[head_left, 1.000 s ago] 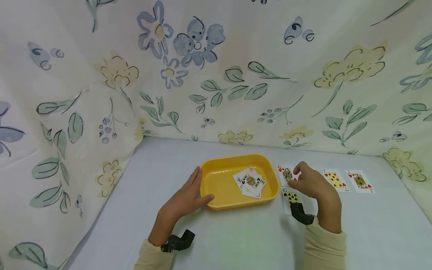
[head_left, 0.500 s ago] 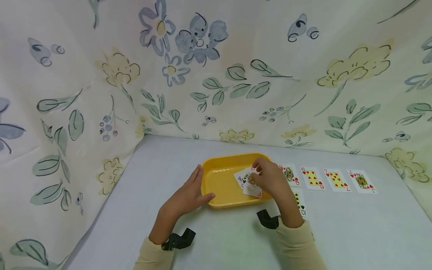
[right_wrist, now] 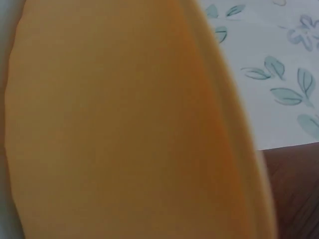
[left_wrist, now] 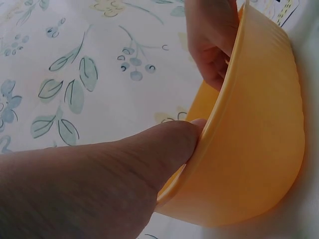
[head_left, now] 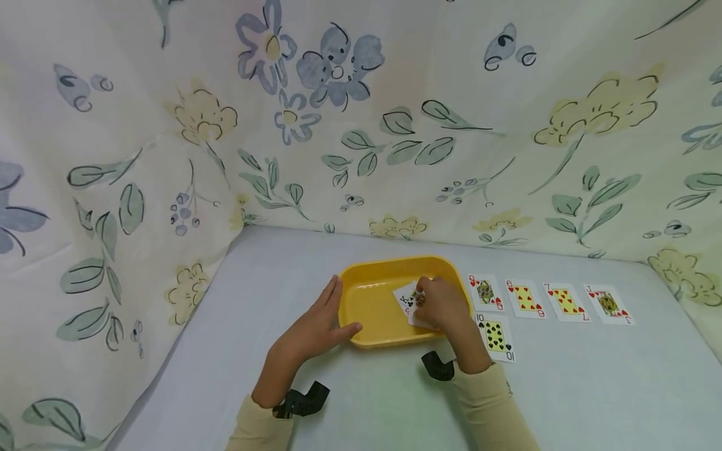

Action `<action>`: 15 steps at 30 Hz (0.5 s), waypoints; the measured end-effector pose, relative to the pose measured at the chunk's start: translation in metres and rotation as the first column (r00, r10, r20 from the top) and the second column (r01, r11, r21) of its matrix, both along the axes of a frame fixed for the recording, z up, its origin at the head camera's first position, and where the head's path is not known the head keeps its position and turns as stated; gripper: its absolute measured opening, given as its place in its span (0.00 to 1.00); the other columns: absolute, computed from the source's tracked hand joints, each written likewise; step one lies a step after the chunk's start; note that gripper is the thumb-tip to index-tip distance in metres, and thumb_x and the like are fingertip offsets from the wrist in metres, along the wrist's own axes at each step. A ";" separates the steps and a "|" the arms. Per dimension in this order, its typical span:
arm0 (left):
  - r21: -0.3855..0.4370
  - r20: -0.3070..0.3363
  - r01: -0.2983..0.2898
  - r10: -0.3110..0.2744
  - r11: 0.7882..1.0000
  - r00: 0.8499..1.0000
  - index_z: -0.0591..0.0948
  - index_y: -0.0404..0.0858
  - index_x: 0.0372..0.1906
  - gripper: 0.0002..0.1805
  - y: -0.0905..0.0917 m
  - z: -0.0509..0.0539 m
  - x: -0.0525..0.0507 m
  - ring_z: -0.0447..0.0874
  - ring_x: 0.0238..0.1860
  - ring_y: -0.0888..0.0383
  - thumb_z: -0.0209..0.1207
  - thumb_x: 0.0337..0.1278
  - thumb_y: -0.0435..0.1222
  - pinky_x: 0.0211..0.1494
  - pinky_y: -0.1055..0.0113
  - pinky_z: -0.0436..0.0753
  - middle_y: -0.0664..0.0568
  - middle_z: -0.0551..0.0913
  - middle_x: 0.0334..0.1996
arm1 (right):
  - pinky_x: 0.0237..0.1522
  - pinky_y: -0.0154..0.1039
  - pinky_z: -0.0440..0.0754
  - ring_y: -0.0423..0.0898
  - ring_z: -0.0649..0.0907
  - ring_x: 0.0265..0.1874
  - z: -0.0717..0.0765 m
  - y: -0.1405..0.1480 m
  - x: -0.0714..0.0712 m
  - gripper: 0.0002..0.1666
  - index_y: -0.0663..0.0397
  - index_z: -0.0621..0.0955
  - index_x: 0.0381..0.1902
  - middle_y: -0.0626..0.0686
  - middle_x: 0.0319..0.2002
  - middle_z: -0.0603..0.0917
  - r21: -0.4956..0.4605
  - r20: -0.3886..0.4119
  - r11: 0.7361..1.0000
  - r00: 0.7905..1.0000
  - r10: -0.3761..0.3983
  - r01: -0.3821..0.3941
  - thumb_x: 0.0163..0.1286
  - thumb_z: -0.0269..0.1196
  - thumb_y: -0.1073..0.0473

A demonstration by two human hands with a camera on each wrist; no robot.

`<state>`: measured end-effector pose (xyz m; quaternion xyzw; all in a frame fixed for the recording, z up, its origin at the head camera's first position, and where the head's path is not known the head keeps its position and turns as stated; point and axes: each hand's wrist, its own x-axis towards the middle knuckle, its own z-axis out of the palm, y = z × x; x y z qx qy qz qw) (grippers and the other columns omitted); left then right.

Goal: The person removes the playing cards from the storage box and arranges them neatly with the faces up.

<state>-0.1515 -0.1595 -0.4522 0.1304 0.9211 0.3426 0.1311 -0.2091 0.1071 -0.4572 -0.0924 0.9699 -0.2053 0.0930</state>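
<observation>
My left hand (head_left: 313,327) rests against the left end of the yellow tray (head_left: 366,269), fingers straight along its rim; its thumb (left_wrist: 174,142) lies over the rim in the left wrist view. Inside the tray, my right hand (head_left: 445,307) has curled fingers and thumb pinching a playing card (head_left: 419,299), partly hidden by them. A king of clubs (head_left: 403,294) and another card (head_left: 416,321) lie beneath. The tray's yellow wall (right_wrist: 124,119) fills most of the right wrist view, hiding the fingertips; part of the hand (right_wrist: 296,191) shows at lower right.
Right of the tray lie a queen (head_left: 485,293), a six (head_left: 526,299), a seven (head_left: 566,302) and a jack (head_left: 610,304) of hearts in a row. A ten of spades (head_left: 496,338) lies below the queen. Floral cloth (head_left: 395,188) hangs behind the table.
My right hand has moved left from above the queen into the tray and lowered onto the cards there. The left hand has stayed at the tray's left end.
</observation>
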 end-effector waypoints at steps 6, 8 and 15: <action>-0.014 -0.014 0.000 0.000 1.000 1.000 0.43 0.30 0.82 0.55 0.001 -0.001 0.000 0.43 0.81 0.46 0.64 0.68 0.51 0.79 0.49 0.55 0.40 0.39 0.83 | 0.46 0.49 0.77 0.56 0.75 0.39 -0.007 0.004 0.000 0.30 0.63 0.79 0.53 0.61 0.44 0.75 -0.065 0.022 0.998 1.000 -0.001 0.003 0.48 0.71 0.73; -0.017 -0.015 0.000 0.000 1.000 1.000 0.42 0.31 0.82 0.55 0.001 0.000 0.000 0.43 0.81 0.46 0.64 0.68 0.51 0.79 0.49 0.54 0.41 0.38 0.83 | 0.46 0.49 0.75 0.56 0.74 0.39 -0.008 0.005 0.000 0.32 0.62 0.78 0.53 0.60 0.43 0.74 -0.096 0.037 0.995 0.999 -0.012 0.015 0.46 0.71 0.73; -0.012 -0.004 0.001 -0.001 1.000 1.000 0.42 0.30 0.82 0.55 0.001 0.001 0.001 0.42 0.82 0.46 0.64 0.69 0.49 0.79 0.49 0.53 0.41 0.38 0.83 | 0.48 0.51 0.74 0.59 0.72 0.46 -0.006 0.007 0.001 0.36 0.58 0.77 0.54 0.60 0.45 0.73 -0.119 0.075 0.993 0.997 0.012 -0.003 0.44 0.74 0.70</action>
